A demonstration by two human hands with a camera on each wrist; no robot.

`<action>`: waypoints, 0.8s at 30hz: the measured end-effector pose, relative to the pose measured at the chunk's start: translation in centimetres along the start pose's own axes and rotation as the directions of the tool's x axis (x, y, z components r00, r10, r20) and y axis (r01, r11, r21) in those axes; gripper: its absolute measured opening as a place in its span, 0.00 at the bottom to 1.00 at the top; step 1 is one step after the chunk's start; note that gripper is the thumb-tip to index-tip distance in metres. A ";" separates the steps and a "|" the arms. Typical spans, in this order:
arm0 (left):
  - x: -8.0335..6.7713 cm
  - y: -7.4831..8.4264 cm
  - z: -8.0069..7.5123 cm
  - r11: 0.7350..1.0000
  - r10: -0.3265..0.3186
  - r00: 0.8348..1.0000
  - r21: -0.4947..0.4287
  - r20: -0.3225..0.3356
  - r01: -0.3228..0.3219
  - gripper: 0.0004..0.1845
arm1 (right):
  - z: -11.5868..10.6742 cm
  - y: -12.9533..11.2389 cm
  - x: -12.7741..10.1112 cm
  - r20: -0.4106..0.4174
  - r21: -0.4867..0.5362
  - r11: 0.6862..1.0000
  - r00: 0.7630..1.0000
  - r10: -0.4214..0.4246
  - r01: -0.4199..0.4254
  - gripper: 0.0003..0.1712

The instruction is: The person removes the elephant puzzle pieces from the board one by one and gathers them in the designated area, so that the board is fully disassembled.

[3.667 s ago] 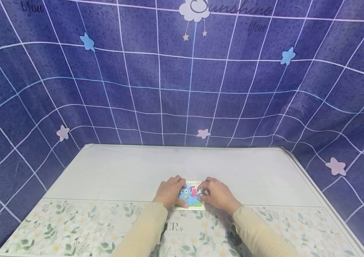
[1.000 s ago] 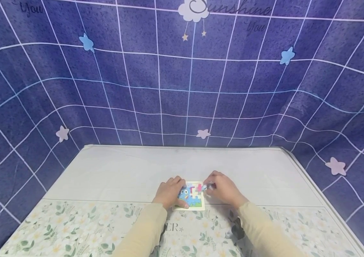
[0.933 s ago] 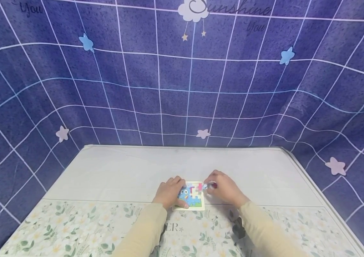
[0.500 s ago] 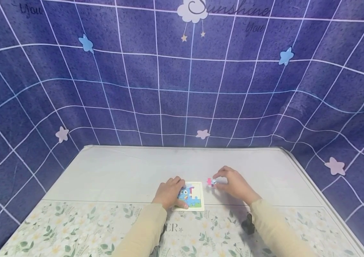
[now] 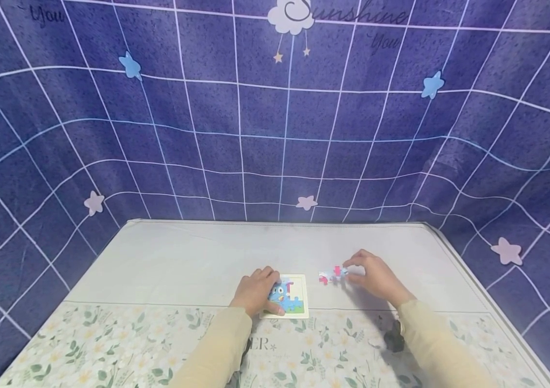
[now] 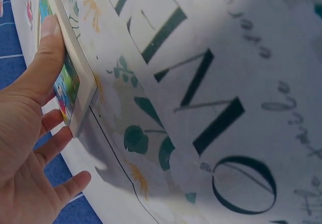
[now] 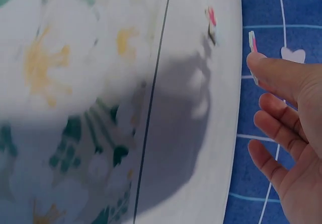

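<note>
A small jigsaw puzzle board (image 5: 299, 318) with a pale frame and a blue cartoon figure lies on the table. Its upper right part shows bare cream backing. My left hand (image 5: 256, 291) grips the board's left side; in the left wrist view the thumb (image 6: 49, 45) rests over the picture and some fingertips touch the frame's edge. My right hand (image 5: 374, 277), right of the board, pinches a pink and blue puzzle piece (image 5: 337, 270) between thumb and forefinger, held above the table in the right wrist view. Another pink and white puzzle piece (image 5: 323, 278) lies between board and right hand.
The white tabletop (image 5: 197, 253) has a floral printed strip (image 5: 124, 339) with lettering along its near side. A blue gridded curtain (image 5: 255, 151) with stars hangs behind and at both sides of the table.
My right hand has taken pieces from the board's upper right and moved right. One piece now lies on the table, another is still pinched. My left hand stays on the board.
</note>
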State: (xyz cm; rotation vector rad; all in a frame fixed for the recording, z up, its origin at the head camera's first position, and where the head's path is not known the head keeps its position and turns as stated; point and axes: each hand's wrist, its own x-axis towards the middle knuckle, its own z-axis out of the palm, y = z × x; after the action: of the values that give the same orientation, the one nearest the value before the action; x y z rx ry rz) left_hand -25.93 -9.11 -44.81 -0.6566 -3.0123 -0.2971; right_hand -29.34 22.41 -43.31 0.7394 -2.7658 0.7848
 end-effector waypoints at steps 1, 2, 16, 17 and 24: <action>0.0 0.0 0.0 1.000 0.000 1.000 0.002 0.000 0.000 0.38 | -0.1 0.2 -0.1 0.000 -0.004 1.000 1.000 0.006 -0.006 0.13; 0.0 0.0 0.0 1.000 -0.002 1.000 0.003 0.002 0.002 0.38 | -0.1 0.4 -0.2 0.001 -0.006 1.000 1.000 0.014 -0.014 0.13; -0.1 0.2 -0.4 1.000 -0.015 1.000 -0.009 0.015 0.015 0.37 | 0.2 1.4 -0.6 0.101 -0.031 0.984 0.979 0.178 -0.175 0.13; 0.0 0.2 -0.4 1.000 -0.016 1.000 -0.011 0.015 0.016 0.37 | 0.2 1.4 -0.6 0.109 -0.036 0.982 0.976 0.188 -0.185 0.14; 0.2 -0.1 0.1 1.000 -0.020 1.000 -0.010 0.015 0.020 0.38 | 0.8 1.7 -0.6 0.123 -0.060 0.979 0.972 0.199 -0.193 0.14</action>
State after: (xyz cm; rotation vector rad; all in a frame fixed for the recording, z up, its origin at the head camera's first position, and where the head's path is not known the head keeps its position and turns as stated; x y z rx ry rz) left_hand -26.13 -9.07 -44.90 -0.6327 -3.0347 -0.3094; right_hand -29.73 23.51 -44.91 0.5311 -2.9975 0.7265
